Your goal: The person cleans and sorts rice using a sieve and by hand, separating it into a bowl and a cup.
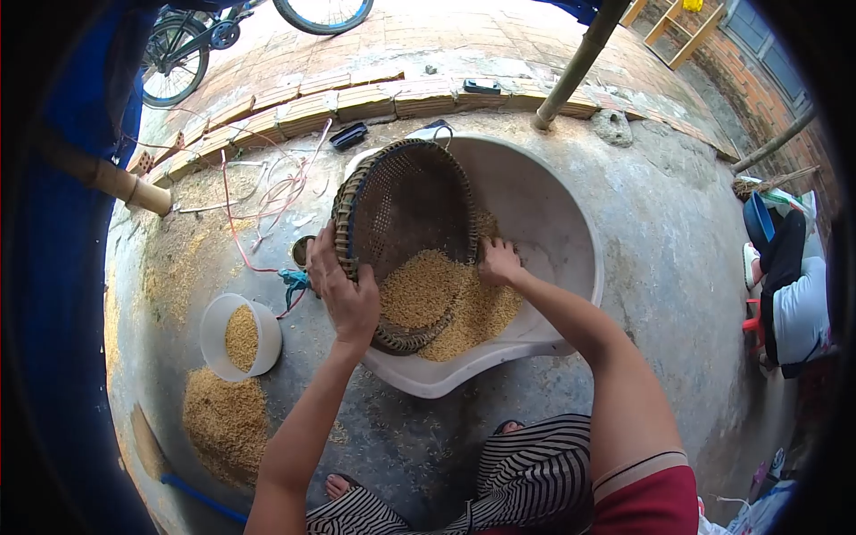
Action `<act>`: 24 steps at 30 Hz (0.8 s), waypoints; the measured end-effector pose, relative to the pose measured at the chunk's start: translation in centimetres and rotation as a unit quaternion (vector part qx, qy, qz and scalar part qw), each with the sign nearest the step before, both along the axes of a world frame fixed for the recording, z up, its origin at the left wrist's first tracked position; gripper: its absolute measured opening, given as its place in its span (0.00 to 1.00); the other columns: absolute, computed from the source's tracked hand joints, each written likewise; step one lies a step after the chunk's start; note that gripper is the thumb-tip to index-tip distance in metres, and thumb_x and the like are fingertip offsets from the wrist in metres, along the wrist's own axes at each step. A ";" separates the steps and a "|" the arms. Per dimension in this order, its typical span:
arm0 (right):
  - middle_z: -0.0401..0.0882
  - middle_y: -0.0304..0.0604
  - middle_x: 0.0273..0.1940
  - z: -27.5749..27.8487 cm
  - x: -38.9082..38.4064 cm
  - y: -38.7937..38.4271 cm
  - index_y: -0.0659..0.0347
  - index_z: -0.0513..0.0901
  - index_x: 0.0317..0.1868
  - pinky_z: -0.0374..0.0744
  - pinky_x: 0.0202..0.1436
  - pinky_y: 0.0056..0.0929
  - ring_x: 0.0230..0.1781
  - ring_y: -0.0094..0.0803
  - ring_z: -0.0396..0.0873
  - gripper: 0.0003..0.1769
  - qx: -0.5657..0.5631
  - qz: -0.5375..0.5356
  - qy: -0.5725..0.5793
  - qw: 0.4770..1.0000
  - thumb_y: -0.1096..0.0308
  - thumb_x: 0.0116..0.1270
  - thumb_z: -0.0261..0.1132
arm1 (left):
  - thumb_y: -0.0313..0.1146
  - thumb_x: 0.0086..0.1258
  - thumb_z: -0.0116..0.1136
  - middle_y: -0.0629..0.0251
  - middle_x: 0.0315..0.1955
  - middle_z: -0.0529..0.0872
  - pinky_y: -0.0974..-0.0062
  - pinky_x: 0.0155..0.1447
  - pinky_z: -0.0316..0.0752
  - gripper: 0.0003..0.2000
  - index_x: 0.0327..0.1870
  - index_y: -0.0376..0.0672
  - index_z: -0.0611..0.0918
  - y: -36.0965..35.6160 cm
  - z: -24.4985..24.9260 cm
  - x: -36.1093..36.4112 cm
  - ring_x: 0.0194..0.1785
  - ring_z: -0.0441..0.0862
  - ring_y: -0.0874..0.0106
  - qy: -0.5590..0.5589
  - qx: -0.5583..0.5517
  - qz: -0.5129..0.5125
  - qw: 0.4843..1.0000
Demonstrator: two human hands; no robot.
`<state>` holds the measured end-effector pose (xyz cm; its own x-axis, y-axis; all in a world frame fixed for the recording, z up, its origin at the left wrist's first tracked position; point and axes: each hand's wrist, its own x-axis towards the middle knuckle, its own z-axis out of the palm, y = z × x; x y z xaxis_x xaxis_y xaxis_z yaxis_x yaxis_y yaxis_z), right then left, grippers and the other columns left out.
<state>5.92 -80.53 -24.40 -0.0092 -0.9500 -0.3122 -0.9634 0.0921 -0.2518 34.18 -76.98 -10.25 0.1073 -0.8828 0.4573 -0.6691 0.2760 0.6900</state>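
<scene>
A round woven basket [357, 192] is tilted inside a large pale basin [553, 209], with yellow grain [419, 285] in its lower part. My left hand [343, 290] grips the basket's left rim. At the basket's right side, my right hand [499, 262] touches the grain, its fingers partly hidden at the rim. More grain [486, 325] lies in the basin below and right of the basket. To the left, a white tub [270, 337] holding some grain stands beside a grain heap [225, 423] on the floor.
A bamboo post [580, 67] stands behind the basin and another [116, 183] at the left. Bricks [308, 113] line the back edge, with a bicycle [192, 45] beyond. Pink string [285, 189] lies on the floor. A seated person [796, 303] is at the right.
</scene>
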 end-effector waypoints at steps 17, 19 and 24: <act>0.75 0.62 0.43 7.6 6.7 1.2 0.75 0.60 0.56 0.84 0.25 0.33 0.36 0.45 0.81 0.31 0.107 -0.062 -0.203 0.971 0.62 0.59 0.57 | 0.18 0.52 0.49 0.51 0.56 0.64 0.60 0.66 0.53 0.32 0.63 0.39 0.60 1.1 0.1 -0.5 0.62 0.60 0.55 0.067 -0.006 -0.012 0.998; 0.77 0.59 0.43 7.0 4.9 1.6 0.69 0.70 0.50 0.82 0.31 0.38 0.37 0.44 0.81 0.23 0.147 -0.109 -0.156 0.971 0.63 0.57 0.58 | 0.17 0.52 0.49 0.51 0.56 0.64 0.61 0.67 0.54 0.32 0.63 0.39 0.59 1.1 0.5 -0.6 0.62 0.60 0.55 0.074 -0.009 -0.016 0.997; 0.78 0.57 0.45 3.8 3.6 4.7 0.65 0.82 0.34 0.79 0.34 0.40 0.37 0.44 0.80 0.12 0.356 0.033 -0.020 0.934 0.64 0.55 0.61 | 0.16 0.52 0.49 0.51 0.55 0.63 0.61 0.67 0.55 0.33 0.63 0.40 0.58 1.2 0.2 -0.6 0.63 0.60 0.55 0.077 -0.006 -0.015 0.997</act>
<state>9.49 -75.86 -20.59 0.0672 -0.5003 -0.8632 -0.9637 0.1914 -0.1860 33.63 -75.76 -10.07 0.1505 -0.8816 0.4474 -0.5467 0.3029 0.7807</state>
